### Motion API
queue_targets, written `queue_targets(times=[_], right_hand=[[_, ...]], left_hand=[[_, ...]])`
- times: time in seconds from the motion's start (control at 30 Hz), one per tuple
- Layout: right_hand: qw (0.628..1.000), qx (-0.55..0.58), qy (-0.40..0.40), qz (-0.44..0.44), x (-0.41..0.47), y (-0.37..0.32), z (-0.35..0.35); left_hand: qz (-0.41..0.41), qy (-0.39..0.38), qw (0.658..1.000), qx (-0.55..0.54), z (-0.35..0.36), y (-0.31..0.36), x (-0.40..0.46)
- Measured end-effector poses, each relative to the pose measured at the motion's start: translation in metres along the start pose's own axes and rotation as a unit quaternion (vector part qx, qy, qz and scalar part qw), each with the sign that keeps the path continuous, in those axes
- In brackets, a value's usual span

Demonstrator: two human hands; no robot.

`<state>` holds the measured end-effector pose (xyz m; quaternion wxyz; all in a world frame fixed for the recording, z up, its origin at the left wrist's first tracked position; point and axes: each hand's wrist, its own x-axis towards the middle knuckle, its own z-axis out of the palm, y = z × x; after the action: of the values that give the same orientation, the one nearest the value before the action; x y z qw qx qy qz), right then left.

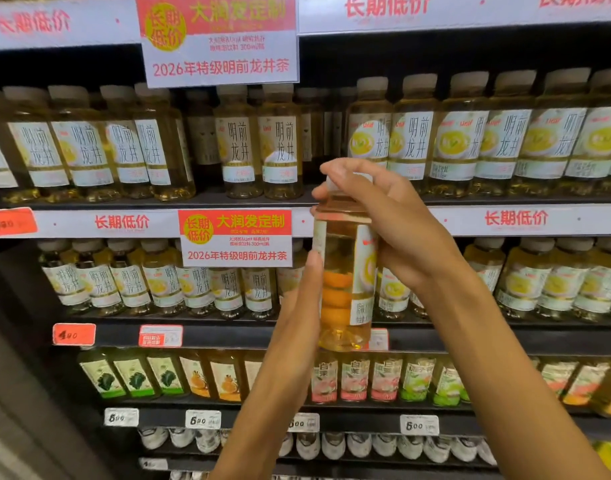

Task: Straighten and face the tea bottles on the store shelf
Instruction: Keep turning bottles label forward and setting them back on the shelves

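Note:
A pale yellow tea bottle with a white label is held upright in the air in front of the shelves. My right hand grips its white cap and neck from the right. My left hand holds the bottle's lower body from the left, and its fingers show orange through the tea. The label is turned to the right, away from me. Rows of the same tea bottles stand on the upper shelf, and more stand on the shelf below it.
A gap of dark shelf lies on the upper shelf between two bottle groups, behind the held bottle. Red and white price signs hang from the shelf edges. Flavoured tea bottles fill a lower shelf. White-capped bottles line the bottom.

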<state>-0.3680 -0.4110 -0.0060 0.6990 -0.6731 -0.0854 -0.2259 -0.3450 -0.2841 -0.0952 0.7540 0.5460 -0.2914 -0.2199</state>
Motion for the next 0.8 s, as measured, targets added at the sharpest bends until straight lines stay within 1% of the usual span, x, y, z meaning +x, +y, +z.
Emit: queue_targets(times=[0.03, 0.07, 0.13, 0.2, 0.27, 0.3, 0.37, 0.4, 0.47, 0.53, 0.57, 0.6, 0.7, 0.77, 0.8], right_hand=[[0.999, 0.019, -0.022, 0.013, 0.001, -0.001, -0.001], [0.998, 0.04, -0.045, 0.024, 0.001, -0.001, -0.002], [0.993, 0.075, -0.081, 0.038, 0.001, 0.0, -0.004], [0.988, 0.102, -0.105, 0.038, -0.001, 0.004, -0.003], [0.989, 0.108, -0.094, 0.027, -0.001, 0.007, -0.003], [0.992, 0.095, -0.081, 0.021, -0.001, 0.008, -0.003], [0.998, 0.048, -0.049, 0.011, -0.001, 0.007, -0.004], [0.999, 0.019, -0.03, 0.006, -0.001, 0.007, -0.006], [1.0, -0.02, -0.002, 0.002, -0.001, 0.007, -0.005], [0.999, -0.031, 0.001, 0.016, 0.0, 0.008, -0.006], [0.999, -0.028, -0.004, 0.024, 0.0, 0.007, -0.006], [0.999, -0.015, -0.013, 0.032, 0.0, 0.007, -0.006], [0.995, 0.068, -0.046, 0.048, -0.002, 0.011, -0.008], [0.989, 0.118, -0.059, 0.061, -0.002, 0.016, -0.008], [0.986, 0.137, -0.061, 0.072, -0.001, 0.018, -0.008]], left_hand=[[-0.024, -0.011, 0.999, -0.046, 0.001, -0.002, -0.001], [-0.053, -0.039, 0.992, -0.11, 0.001, -0.001, -0.002], [-0.105, -0.108, 0.964, -0.218, 0.003, 0.0, -0.006], [-0.129, -0.143, 0.948, -0.253, 0.002, -0.002, -0.007], [-0.13, -0.154, 0.95, -0.24, 0.0, -0.004, -0.007], [-0.122, -0.138, 0.96, -0.21, -0.002, -0.004, -0.006], [-0.082, -0.073, 0.987, -0.115, -0.006, -0.003, -0.006], [-0.062, -0.051, 0.994, -0.077, -0.007, -0.001, -0.005], [-0.038, -0.051, 0.997, -0.04, -0.006, 0.004, -0.005], [-0.036, -0.069, 0.996, -0.032, -0.003, 0.006, -0.007], [-0.042, -0.071, 0.995, -0.052, -0.001, 0.007, -0.008], [-0.053, -0.076, 0.991, -0.095, -0.001, 0.007, -0.008], [-0.1, -0.132, 0.95, -0.265, 0.004, 0.008, -0.012], [-0.119, -0.15, 0.927, -0.322, 0.007, 0.01, -0.014], [-0.123, -0.159, 0.923, -0.327, 0.008, 0.013, -0.017]])
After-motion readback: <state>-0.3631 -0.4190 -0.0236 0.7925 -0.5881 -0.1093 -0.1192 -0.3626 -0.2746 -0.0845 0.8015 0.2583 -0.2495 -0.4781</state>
